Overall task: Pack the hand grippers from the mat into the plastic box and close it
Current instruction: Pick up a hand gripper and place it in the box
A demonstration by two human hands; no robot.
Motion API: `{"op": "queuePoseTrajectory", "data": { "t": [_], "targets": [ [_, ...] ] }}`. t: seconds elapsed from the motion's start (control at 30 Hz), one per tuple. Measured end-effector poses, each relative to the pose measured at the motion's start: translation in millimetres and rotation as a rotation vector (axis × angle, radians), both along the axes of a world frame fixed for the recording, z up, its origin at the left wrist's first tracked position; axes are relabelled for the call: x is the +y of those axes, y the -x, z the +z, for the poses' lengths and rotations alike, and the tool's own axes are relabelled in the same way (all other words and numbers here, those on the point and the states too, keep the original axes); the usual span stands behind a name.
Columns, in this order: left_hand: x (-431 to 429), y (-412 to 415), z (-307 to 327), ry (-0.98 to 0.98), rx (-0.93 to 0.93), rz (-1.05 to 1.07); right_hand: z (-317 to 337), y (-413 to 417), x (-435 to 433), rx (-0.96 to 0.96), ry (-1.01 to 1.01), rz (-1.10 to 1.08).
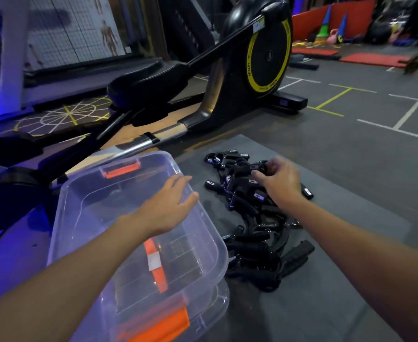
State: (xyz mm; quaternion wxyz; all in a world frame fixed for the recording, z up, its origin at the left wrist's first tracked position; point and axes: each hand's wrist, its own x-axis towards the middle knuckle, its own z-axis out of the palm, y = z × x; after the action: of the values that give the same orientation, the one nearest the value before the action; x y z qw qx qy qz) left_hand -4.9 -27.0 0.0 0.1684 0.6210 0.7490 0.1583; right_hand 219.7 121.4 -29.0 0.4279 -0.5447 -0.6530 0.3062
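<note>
A clear plastic box (84,206) with orange latches stands on the floor at the left, its lid on top. My left hand (168,206) lies flat on the lid near its right edge, fingers straight. Right of the box, a pile of several black hand grippers (250,218) lies on a grey mat (326,280). My right hand (279,181) reaches over the far part of the pile, and its curled fingers pinch one black hand gripper (258,167) at the top.
A black elliptical trainer (227,70) with a yellow-ringed flywheel stands just behind the box and mat. Its rails run along the left. Grey gym floor with painted lines stretches to the right; red mats and cones lie far back.
</note>
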Motion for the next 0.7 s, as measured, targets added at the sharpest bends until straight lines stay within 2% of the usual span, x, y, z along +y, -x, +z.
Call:
{"op": "queuePoseTrajectory", "data": {
  "t": [0.1,0.2,0.27,0.4,0.7],
  "targets": [
    [-5.7,4.7,19.9,-0.057,0.034,-0.041,34.7,-7.0,-11.0,0.050,-0.014,-0.034],
    [-14.3,10.1,41.4,-0.138,0.062,-0.107,61.8,-6.1,-34.0,0.315,0.055,0.028],
    [-23.4,13.4,54.6,-0.206,0.088,-0.141,76.7,0.8,-55.1,0.409,0.076,0.082],
    [-49.1,26.6,73.8,-0.328,0.138,-0.197,101.8,23.3,-100.5,0.505,0.119,0.192],
    [-105.9,89.4,89.2,-0.478,0.100,-0.196,136.9,79.9,-153.8,0.662,0.298,0.360]
  ]
}}
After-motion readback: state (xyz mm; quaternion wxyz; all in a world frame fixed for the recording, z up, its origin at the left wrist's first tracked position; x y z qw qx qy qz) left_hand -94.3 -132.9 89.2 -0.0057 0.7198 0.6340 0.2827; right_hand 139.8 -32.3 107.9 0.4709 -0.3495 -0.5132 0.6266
